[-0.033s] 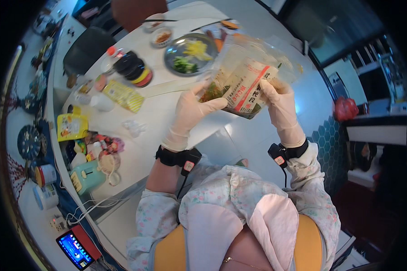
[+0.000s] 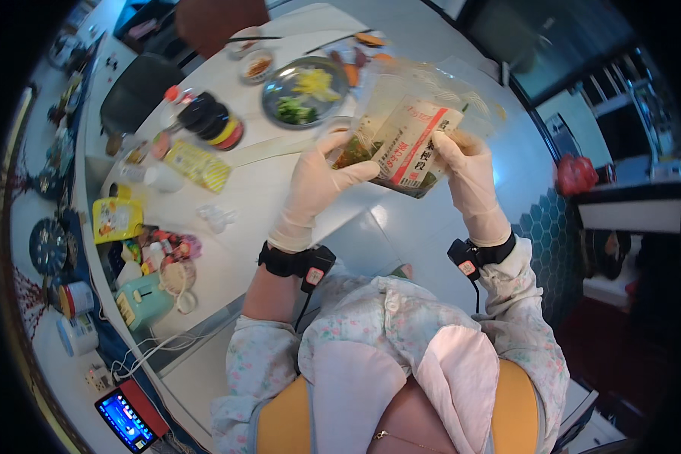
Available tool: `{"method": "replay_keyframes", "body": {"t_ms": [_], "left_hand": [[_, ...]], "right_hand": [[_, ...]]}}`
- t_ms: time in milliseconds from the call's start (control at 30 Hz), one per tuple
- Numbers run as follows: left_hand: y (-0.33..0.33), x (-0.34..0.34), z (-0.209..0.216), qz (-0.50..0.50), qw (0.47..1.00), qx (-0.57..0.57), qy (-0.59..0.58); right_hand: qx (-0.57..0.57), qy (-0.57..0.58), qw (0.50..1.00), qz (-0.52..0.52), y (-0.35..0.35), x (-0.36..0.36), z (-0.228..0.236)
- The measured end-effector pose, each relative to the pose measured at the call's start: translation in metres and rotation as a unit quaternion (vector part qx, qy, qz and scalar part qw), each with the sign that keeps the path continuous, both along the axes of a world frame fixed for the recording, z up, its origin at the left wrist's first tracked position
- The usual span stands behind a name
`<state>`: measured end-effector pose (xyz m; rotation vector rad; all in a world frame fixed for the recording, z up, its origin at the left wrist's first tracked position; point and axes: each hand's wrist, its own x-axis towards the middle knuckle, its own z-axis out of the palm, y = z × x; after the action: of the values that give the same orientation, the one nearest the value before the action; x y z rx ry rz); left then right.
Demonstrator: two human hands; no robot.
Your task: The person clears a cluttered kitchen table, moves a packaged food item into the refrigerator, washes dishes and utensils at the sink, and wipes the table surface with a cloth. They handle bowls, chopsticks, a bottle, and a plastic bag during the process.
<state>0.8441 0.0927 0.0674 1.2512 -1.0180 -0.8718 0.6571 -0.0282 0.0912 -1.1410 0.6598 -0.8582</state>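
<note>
Over the table's right edge I hold up a clear plastic food packet (image 2: pixel 412 144) with a pale, red-striped label and greenish contents in its lower part. Its left side is gripped by my left hand (image 2: pixel 319 181), thumb across the front and the other fingers partly hidden behind. On the right, my right hand (image 2: pixel 467 178) pinches the packet near the label's edge. Both hands wear off-white gloves, with black straps at the wrists. Just beyond the packet, a grey plate (image 2: pixel 272 106) carries yellow strips and chopped green pieces.
Left of the plate are dark bottles (image 2: pixel 212 117), a yellow packet (image 2: pixel 197 166) and small containers. A small bowl (image 2: pixel 257 66) stands beyond. Nearer on the left are a yellow pouch (image 2: pixel 119 218), a mint-green toaster (image 2: pixel 144 301) and white cables (image 2: pixel 155 346). The white table (image 2: pixel 268 200) ends left of my body.
The table and the things on it sit slightly farther left in the picture. Both hands keep their hold on the packet, which has hardly moved.
</note>
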Motion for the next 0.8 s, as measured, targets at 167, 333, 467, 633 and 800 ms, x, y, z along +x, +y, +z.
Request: {"method": "replay_keyframes", "body": {"t_ms": [167, 333, 467, 633, 800], "left_hand": [[-0.086, -0.114, 0.015, -0.018, 0.997, 0.048, -0.053], [-0.146, -0.205, 0.013, -0.085, 0.991, 0.092, 0.046], [-0.196, -0.258, 0.011, -0.152, 0.966, 0.105, 0.181], [-0.264, -0.285, 0.015, -0.247, 0.941, 0.145, 0.178], [-0.347, -0.312, 0.018, -0.262, 0.964, 0.03, 0.005]], "right_hand": [[-0.001, 0.047, 0.996, -0.073, -0.05, -0.124, 0.001], [-0.044, 0.059, 0.986, -0.153, -0.096, -0.228, 0.009], [-0.046, 0.07, 0.974, -0.21, -0.127, -0.282, 0.017], [-0.035, 0.074, 0.962, -0.261, -0.184, -0.327, 0.014], [-0.174, 0.133, 0.927, -0.306, -0.252, -0.356, 0.007]]}}
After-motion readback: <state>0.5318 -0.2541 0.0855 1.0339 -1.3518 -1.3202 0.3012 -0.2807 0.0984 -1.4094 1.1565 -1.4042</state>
